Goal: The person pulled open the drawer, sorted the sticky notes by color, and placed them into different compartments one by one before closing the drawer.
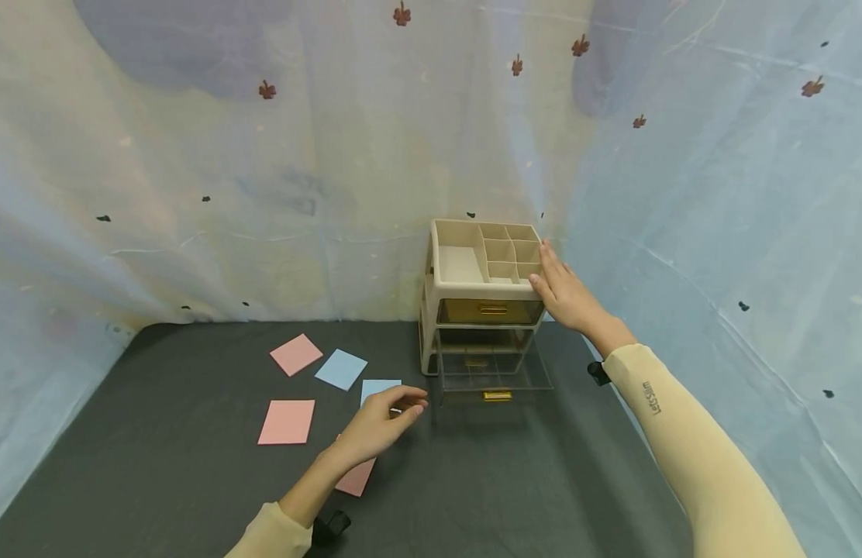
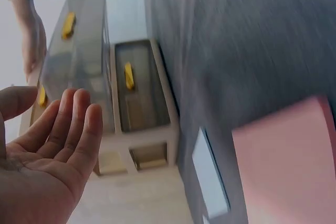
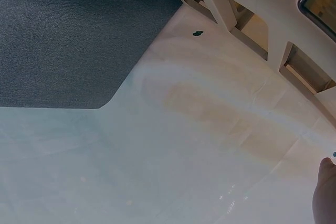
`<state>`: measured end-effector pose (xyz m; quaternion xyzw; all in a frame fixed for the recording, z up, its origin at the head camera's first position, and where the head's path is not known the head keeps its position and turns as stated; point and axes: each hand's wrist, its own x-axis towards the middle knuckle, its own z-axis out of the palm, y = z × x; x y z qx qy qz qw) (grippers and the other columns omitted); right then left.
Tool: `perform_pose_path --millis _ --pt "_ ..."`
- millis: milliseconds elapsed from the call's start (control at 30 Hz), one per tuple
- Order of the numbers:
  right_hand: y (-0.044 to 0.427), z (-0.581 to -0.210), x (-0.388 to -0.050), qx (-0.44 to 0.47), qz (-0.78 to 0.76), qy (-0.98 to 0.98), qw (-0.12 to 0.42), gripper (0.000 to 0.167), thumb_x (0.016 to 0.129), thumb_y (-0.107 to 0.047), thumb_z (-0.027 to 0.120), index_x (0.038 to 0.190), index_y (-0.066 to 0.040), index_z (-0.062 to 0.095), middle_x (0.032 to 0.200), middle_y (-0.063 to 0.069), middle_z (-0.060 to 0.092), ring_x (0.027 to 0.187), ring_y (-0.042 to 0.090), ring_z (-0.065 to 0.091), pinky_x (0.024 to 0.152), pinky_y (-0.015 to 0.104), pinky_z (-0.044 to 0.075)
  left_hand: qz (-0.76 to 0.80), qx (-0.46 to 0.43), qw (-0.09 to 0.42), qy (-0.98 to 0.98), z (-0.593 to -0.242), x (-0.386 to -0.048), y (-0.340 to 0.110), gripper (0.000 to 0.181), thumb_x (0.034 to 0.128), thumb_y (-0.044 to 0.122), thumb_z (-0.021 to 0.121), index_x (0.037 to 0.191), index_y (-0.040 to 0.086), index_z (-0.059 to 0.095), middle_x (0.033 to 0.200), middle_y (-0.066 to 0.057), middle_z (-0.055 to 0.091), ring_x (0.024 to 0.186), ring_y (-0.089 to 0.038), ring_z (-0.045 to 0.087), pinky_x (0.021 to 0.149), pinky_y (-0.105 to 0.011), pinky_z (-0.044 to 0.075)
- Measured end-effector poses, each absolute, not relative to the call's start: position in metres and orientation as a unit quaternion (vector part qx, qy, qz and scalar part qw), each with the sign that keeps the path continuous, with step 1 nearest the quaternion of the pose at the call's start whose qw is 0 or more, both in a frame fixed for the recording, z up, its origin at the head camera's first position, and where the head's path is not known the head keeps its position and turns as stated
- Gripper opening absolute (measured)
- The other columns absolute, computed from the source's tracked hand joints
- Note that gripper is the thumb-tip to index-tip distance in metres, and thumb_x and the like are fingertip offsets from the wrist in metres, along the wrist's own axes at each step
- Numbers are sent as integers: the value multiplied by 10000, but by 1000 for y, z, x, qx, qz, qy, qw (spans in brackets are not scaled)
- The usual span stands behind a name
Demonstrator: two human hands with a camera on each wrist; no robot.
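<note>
Left hand [image 1: 375, 425]: fingers loosely bent, grips nothing; hovers over a flat pink square pad [image 1: 356, 478]. Two further pink square pads [image 1: 287, 422] and two pale-blue ones [image 1: 341, 370] lie leftward on a dark-grey tabletop [image 1: 173, 457]. Clear plastic middle drawer [image 1: 497, 380], gold-handled: stands pulled out of an upright cream plastic organizer [image 1: 487, 291]. Right hand [image 1: 569, 296]: fingers extended, grips nothing; rests against the organizer's upper right edge. Pale patterned fabric [image 1: 347, 155]: hangs behind.

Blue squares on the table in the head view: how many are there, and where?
2. One blue square lies just right of the farthest pink square; the other blue square is partly covered by the left hand, which might hide more.
</note>
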<state>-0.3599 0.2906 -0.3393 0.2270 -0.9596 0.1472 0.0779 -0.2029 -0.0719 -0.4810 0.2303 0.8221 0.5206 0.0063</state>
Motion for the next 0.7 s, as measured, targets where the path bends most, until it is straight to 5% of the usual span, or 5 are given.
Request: perform_pose_path --millis 700 --pt "291 -338 -358 226 155 -959 73 713 1152 -430 227 1642 -25 -94 1727 140 -136 1597 356 -41 1263 599 45 353 275 13 894 -500 -220 -152 326 1012 128 682 1301 -22 661 1168 -125 700 997 -246 670 803 -363 573"
